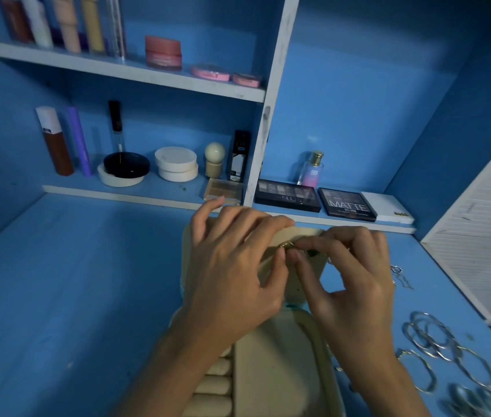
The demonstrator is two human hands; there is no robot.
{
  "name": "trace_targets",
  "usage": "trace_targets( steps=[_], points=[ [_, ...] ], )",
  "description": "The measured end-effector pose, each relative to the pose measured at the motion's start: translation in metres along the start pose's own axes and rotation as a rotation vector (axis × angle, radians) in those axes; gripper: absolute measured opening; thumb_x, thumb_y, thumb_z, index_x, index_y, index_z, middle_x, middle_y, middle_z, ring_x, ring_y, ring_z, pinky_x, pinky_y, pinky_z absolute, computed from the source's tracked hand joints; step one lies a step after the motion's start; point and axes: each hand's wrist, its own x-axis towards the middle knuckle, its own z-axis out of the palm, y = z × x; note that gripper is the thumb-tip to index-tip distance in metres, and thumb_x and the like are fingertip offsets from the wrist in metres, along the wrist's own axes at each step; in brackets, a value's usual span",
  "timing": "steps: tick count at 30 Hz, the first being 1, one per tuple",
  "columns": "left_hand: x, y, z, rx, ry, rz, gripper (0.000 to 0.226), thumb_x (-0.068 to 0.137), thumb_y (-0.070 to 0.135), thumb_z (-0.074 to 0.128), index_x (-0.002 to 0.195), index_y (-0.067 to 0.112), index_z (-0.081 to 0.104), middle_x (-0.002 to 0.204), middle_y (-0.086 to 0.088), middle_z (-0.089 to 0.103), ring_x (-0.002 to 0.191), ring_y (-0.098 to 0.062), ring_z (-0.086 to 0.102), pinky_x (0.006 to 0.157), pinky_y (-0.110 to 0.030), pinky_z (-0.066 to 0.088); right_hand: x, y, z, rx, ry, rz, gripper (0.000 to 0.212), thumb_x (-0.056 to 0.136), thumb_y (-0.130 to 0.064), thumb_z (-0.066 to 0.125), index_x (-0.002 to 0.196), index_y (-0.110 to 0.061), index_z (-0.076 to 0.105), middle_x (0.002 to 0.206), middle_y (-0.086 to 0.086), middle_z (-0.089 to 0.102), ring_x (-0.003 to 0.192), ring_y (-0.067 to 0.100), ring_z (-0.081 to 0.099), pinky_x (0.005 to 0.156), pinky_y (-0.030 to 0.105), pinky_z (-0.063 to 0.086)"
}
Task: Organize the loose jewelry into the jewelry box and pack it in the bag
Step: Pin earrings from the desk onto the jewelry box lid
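Open jewelry box (268, 371), near centre of the blue table (72, 281). Left hand (232, 266) grips the lid (310, 275), apparently to steady it upright. Right hand (349, 275) pinches a small gold piece (288, 245) against the lid's panel, probably fastening it. Silver bangles (437, 341) lie loose, near right.

A Nudes eyeshadow palette (288, 196) and a Matte palette (347, 204) are lying side by side on the lower ledge (343, 222), a perfume bottle (312, 170) standing just behind them, while a pink jar (163, 52) and two pink compacts (209, 72) are sitting on the white upper shelf (87, 63).
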Motion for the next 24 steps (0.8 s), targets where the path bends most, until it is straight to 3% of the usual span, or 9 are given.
trace_targets(
  steps=[13, 18, 24],
  points=[
    [0.000, 0.000, 0.002, 0.036, 0.028, 0.008, 0.022, 0.083, 0.031, 0.059, 0.101, 0.024, 0.068, 0.091, 0.011, 0.064, 0.093, -0.012, 0.056, 0.105, -0.037, 0.027, 0.001, 0.004, -0.007, 0.001, -0.032, -0.018, 0.014, 0.084, -0.018, 0.062, 0.094, -0.016, 0.071, 0.087, -0.004, 0.050, 0.084, 0.014, 0.044, 0.079, 0.014, 0.032],
    [0.000, -0.001, 0.001, 0.033, 0.036, 0.010, 0.022, 0.083, 0.031, 0.059, 0.102, 0.023, 0.068, 0.092, 0.010, 0.065, 0.092, -0.013, 0.055, 0.104, -0.037, 0.026, 0.008, 0.025, -0.034, 0.040, -0.051, 0.078, 0.012, 0.085, -0.018, 0.057, 0.090, -0.018, 0.068, 0.086, -0.005, 0.058, 0.086, 0.011, 0.049, 0.077, 0.015, 0.035],
    [0.000, 0.000, 0.002, 0.039, 0.048, 0.012, 0.023, 0.082, 0.031, 0.059, 0.101, 0.021, 0.069, 0.091, 0.008, 0.065, 0.092, -0.015, 0.056, 0.104, -0.035, 0.024, 0.004, 0.069, -0.061, 0.137, -0.496, 0.286, 0.027, 0.083, -0.001, 0.064, 0.076, -0.028, 0.068, 0.081, -0.013, 0.067, 0.074, 0.007, 0.058, 0.064, 0.015, 0.040]
  ],
)
